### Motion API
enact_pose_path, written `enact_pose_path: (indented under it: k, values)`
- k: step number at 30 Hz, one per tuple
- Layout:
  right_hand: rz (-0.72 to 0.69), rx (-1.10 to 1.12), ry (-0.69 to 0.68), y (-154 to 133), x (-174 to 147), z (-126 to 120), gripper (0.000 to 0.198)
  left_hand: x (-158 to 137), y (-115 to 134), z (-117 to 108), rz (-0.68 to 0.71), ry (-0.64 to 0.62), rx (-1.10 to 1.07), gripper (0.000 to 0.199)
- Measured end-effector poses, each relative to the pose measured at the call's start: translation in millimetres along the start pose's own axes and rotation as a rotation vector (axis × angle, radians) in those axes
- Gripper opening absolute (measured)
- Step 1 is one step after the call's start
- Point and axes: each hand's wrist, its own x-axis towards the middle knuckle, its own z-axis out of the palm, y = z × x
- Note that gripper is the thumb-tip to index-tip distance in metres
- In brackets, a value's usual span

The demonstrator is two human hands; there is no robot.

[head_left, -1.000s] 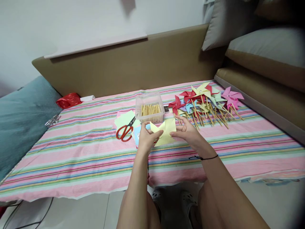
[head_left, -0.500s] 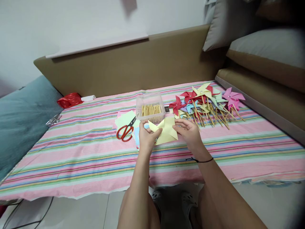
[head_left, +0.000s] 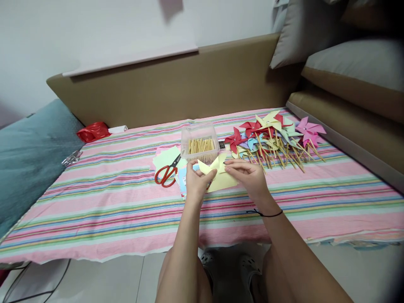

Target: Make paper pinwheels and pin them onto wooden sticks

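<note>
A: What's biggest?

B: The striped cloth. Its far edge runs along a brown backrest.

A: And lying on it?

B: A heap of pinwheels toward the far right corner, red, yellow, pink and more, most of their shafts pointing at the near edge. Then a clear tub about midway along, nearer the far edge.

A: Next size down?

B: Loose sheets just left of the tub, and a red bag at the far left corner.

A: The hands?

B: Both up between the tub and the near edge, apart from each other but on one yellow paper. The left hand clamps it, thumb on the folded middle; the right hand pinches its right side.

A: Anything smaller?

B: Scissors, blades over the sheets, red handles toward the near edge. Smallest, thin sticks fill part of the tub.
</note>
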Motion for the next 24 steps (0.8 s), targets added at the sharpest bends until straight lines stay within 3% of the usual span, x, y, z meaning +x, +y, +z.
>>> enact_pose_path:
  k: [12,24]
  values:
    - [-0.054,0.005,-0.004,9.6,0.7,0.1,0.019,-2.2,3.2,2.6,0.015,-0.054,0.014,0.063]
    - [0.296,0.126,-0.03,1.5,0.7,3.8,0.066,-3.3,2.8,2.6,0.039,-0.119,0.009,0.061]
